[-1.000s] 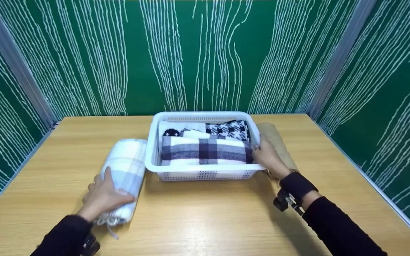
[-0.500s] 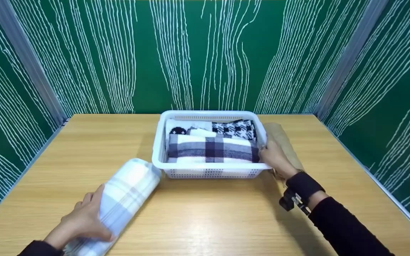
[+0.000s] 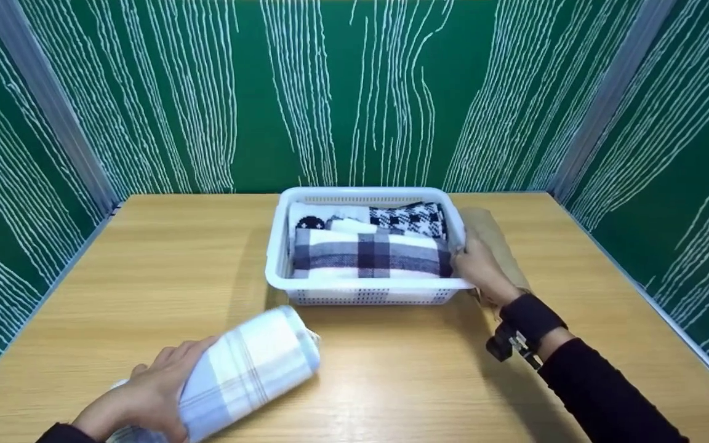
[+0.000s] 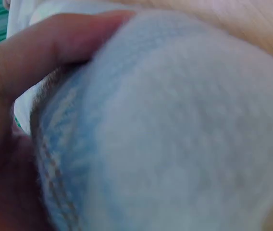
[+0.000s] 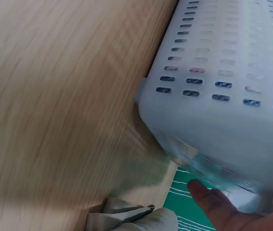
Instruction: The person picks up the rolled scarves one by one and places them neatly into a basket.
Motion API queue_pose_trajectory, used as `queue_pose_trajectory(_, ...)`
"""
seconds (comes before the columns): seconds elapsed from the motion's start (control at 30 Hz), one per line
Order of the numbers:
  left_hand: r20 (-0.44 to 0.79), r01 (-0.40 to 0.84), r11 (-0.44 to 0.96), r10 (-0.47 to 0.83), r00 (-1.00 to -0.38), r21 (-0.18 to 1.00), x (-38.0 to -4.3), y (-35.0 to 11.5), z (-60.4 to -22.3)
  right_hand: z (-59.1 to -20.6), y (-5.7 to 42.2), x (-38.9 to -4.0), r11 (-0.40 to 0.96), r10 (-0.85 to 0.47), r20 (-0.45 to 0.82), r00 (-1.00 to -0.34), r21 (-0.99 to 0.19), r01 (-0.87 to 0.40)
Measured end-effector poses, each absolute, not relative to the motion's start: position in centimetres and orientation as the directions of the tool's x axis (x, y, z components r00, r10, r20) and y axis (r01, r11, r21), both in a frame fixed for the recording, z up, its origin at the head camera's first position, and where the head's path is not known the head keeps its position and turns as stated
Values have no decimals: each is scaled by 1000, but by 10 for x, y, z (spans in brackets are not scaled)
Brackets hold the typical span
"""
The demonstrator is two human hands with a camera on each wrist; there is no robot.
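Note:
My left hand (image 3: 151, 384) grips a rolled scarf (image 3: 256, 363), white and pale blue plaid, at the near left of the table. Its far end points right and away from me. In the left wrist view the scarf (image 4: 184, 120) fills most of the picture, with the fingers (image 4: 55, 43) curled over it. At the back middle stands a white plastic basket (image 3: 367, 284). My right hand (image 3: 484, 271) holds its right rim, the fingertips hidden by the rim. From the right wrist view, the slotted basket wall (image 5: 204, 115) shows above the right hand (image 5: 223, 211).
Inside the basket lie a purple-grey and white plaid roll (image 3: 370, 255), a black-and-white patterned cloth (image 3: 413, 218) and a white cloth with a black motif (image 3: 311, 220). A tan roll (image 3: 496, 240) lies against the basket's right side. Green walls (image 3: 176, 92) enclose the table (image 3: 194, 258).
The left hand has pulled the rolled scarf from beside the basket toward the near edge and turned its far end to the right. The right hand keeps its hold on the basket.

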State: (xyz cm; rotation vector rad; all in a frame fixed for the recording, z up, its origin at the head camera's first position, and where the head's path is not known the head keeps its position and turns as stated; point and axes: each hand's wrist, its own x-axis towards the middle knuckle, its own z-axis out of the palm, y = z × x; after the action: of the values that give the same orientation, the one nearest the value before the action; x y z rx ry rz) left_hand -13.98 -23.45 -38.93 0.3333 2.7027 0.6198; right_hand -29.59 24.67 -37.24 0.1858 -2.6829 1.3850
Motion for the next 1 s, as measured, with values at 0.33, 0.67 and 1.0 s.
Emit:
queue_pose_trajectory(0.33,-177,462,763,584,-792,452,-151,-183,-386,-374,247,-297,576,-40,157,-987,-804,-151)
queue_pose_trajectory(0.67,-285,511,751,643,-711,418,-168,-125,-378,-375,242,-297,566,-34,168,-985,-809,-158)
queue_pose_trajectory(1.0,-297,578,713,695,-655,397,-182,-74,-379,-374,244,-296,554,-24,169,-985,-818,-154)
